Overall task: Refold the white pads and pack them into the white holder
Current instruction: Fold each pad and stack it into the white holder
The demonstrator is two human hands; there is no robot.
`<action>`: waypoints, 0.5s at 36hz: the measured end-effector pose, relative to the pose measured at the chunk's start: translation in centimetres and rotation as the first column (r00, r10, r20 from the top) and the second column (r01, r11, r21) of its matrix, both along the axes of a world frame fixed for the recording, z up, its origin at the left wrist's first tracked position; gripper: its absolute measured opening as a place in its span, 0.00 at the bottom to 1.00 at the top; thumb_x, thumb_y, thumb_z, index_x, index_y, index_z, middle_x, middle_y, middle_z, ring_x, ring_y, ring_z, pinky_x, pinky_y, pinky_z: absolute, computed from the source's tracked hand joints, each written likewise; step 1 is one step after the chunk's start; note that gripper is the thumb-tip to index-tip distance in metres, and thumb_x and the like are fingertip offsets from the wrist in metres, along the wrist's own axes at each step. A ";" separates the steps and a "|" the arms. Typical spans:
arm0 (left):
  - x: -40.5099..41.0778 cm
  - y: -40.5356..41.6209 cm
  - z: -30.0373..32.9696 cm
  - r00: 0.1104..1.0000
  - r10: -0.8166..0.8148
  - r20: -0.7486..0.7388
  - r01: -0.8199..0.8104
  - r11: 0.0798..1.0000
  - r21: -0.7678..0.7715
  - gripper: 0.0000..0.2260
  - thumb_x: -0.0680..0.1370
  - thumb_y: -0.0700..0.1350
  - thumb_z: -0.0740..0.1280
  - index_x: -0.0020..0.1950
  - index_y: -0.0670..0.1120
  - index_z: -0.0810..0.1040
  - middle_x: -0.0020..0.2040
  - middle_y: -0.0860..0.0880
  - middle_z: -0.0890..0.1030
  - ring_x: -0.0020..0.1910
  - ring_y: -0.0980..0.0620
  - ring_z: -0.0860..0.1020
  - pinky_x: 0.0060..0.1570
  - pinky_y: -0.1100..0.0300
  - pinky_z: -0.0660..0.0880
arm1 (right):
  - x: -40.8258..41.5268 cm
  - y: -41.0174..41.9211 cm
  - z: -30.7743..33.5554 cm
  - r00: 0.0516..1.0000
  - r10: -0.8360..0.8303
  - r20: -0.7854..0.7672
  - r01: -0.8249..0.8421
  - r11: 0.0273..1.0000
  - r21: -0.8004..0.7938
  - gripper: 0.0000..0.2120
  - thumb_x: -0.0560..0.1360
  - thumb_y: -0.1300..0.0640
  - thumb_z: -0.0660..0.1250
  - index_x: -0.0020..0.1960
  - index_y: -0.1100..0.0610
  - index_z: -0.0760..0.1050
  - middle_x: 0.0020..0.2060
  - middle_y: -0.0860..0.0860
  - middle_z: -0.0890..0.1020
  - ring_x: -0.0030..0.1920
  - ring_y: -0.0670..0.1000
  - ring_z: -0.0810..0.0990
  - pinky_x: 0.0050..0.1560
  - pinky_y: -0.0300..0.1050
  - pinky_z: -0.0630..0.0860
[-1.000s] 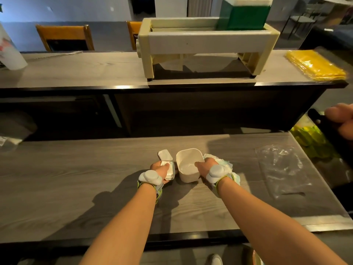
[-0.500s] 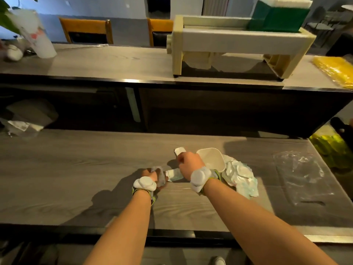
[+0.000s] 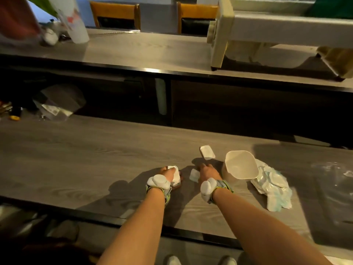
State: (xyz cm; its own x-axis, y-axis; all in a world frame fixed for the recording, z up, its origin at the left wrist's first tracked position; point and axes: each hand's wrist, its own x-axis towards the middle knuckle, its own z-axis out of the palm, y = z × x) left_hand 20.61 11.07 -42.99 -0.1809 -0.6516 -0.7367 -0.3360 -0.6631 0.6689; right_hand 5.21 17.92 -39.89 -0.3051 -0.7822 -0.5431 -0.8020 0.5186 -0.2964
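1. I think I am in the folding step. No pad is in the white holder (image 3: 240,165) yet; it looks empty inside.
2. My left hand (image 3: 168,174) has its fingers curled around one folded white pad (image 3: 176,176), just above the table (image 3: 76,159).
3. My right hand (image 3: 207,173) is near a second small pad (image 3: 194,175). That pad lies just to the left of this hand, touching it or almost. I cannot tell if the fingers pinch it or just rest by it, because the hand hides them.
4. A third pad (image 3: 207,152) lies alone on the table, a little farther away from me, between my hands and the holder.
5. The holder stands upright just to the right of my right hand, with its open top facing up.
6. A crumpled pile of wrappers (image 3: 271,184) sits on the far side of the holder, touching it.
7. Next, I think I should press the pad in my left hand flat and neat, then carry it right, over my other hand, and drop it into the holder.
8. I must be careful not to bump the holder over, since it sits so close to my right wrist.
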 end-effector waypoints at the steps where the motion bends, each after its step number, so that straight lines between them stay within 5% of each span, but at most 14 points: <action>1: 0.1 -0.2 -0.1 0.999 0.025 -0.044 -0.023 0.999 0.029 0.24 0.78 0.45 0.64 0.72 0.40 0.65 0.69 0.38 0.73 0.64 0.38 0.76 0.61 0.42 0.75 | 0.1 0.3 -0.1 0.997 -0.049 0.053 0.051 0.998 -0.035 0.23 0.77 0.57 0.63 0.72 0.58 0.66 0.67 0.60 0.72 0.68 0.60 0.71 0.69 0.52 0.69; 4: -0.3 -0.5 -0.4 0.981 0.120 -0.155 -0.097 0.984 0.149 0.20 0.81 0.49 0.61 0.67 0.37 0.71 0.66 0.37 0.76 0.56 0.40 0.78 0.64 0.42 0.73 | 0.4 0.6 -0.4 0.953 -0.243 0.184 0.269 0.954 -0.135 0.17 0.77 0.54 0.65 0.64 0.58 0.76 0.60 0.57 0.80 0.62 0.57 0.78 0.61 0.45 0.73; 6: -0.6 -0.8 -0.5 0.951 0.206 -0.230 -0.150 0.960 0.238 0.21 0.82 0.52 0.59 0.63 0.36 0.75 0.61 0.37 0.79 0.52 0.40 0.79 0.65 0.45 0.72 | 0.8 0.3 -0.2 0.842 -0.415 0.344 0.479 0.869 -0.123 0.13 0.76 0.52 0.68 0.52 0.61 0.80 0.47 0.58 0.84 0.50 0.57 0.82 0.50 0.45 0.75; 9: -0.5 -1.0 -0.6 0.922 0.219 -0.319 -0.098 0.929 0.356 0.28 0.79 0.61 0.57 0.65 0.41 0.76 0.62 0.39 0.79 0.62 0.39 0.77 0.67 0.48 0.70 | 1.6 -0.6 0.2 0.593 -0.512 0.621 0.668 0.744 -0.025 0.11 0.75 0.54 0.69 0.40 0.61 0.78 0.25 0.53 0.80 0.25 0.51 0.78 0.28 0.39 0.73; 11: -0.3 -1.1 -0.4 0.910 0.237 -0.340 -0.093 0.917 0.388 0.30 0.77 0.65 0.59 0.63 0.41 0.76 0.63 0.40 0.78 0.63 0.39 0.76 0.66 0.44 0.71 | 2.5 -1.1 0.3 0.556 -0.496 0.667 0.652 0.758 0.021 0.11 0.75 0.52 0.69 0.41 0.60 0.79 0.26 0.53 0.80 0.21 0.48 0.76 0.23 0.36 0.71; 14: -0.7 -0.9 0.5 0.909 0.257 -0.328 -0.143 0.932 0.334 0.23 0.78 0.56 0.64 0.62 0.39 0.76 0.63 0.37 0.78 0.58 0.38 0.79 0.53 0.46 0.80 | 3.0 -1.9 0.4 0.626 -0.491 0.605 0.600 0.800 0.028 0.17 0.75 0.46 0.67 0.49 0.62 0.79 0.38 0.58 0.83 0.32 0.54 0.81 0.32 0.42 0.77; 18: -0.6 -0.3 0.5 0.916 0.316 -0.249 -0.278 0.944 0.176 0.04 0.79 0.39 0.65 0.53 0.42 0.77 0.58 0.38 0.78 0.49 0.41 0.78 0.26 0.55 0.81 | 1.6 -2.0 0.7 0.910 -0.393 0.134 0.413 0.887 -0.205 0.16 0.78 0.54 0.61 0.60 0.61 0.77 0.56 0.60 0.81 0.57 0.61 0.79 0.55 0.48 0.75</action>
